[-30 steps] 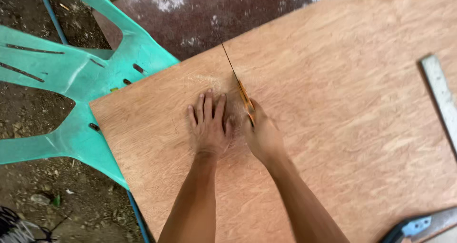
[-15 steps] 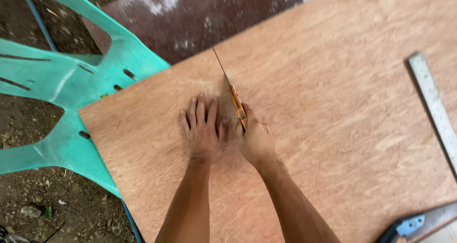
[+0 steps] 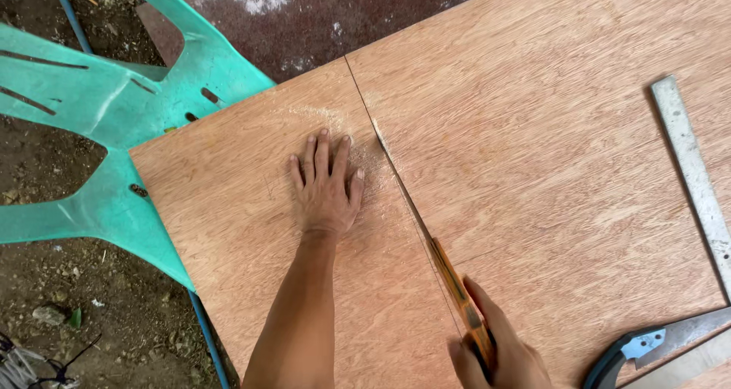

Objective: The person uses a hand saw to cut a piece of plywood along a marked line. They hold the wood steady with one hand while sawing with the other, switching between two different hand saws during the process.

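Plywood sheet (image 3: 533, 168): a large reddish-brown board is lying flat and filling most of the head view, its left edge resting over a turquoise plastic chair (image 3: 99, 130).
Cut line: a thin dark saw cut is running from the sheet's far edge toward the person, with pale sawdust (image 3: 335, 122) scattered just left of it.
Handsaw (image 3: 426, 237): its narrow blade is sitting in the cut, slanting down toward the near edge of the sheet, and its orange handle is pointing at the person.
Left hand (image 3: 326, 183): it is lying palm down on the sheet with fingers spread, just left of the cut and touching the sawdust, pressing the board flat.
Right hand (image 3: 499, 351): it is wrapping closed around the orange handle at the near edge of the sheet; its lower part is falling outside the view.
Metal ruler (image 3: 693, 176): it is lying on the sheet's right side, well apart from the cut.
Second saw (image 3: 647, 343): a blue and black handle with a grey blade is resting at the sheet's near right corner.
Ground: dark earth and a stained slab are showing beyond the sheet's far and left edges.
Step in hand: judging by the pose, sawing along the line is under way, only partly through the sheet.
Next move: it likely calls for steady strokes along the line while the flat hand is keeping clear of the blade.
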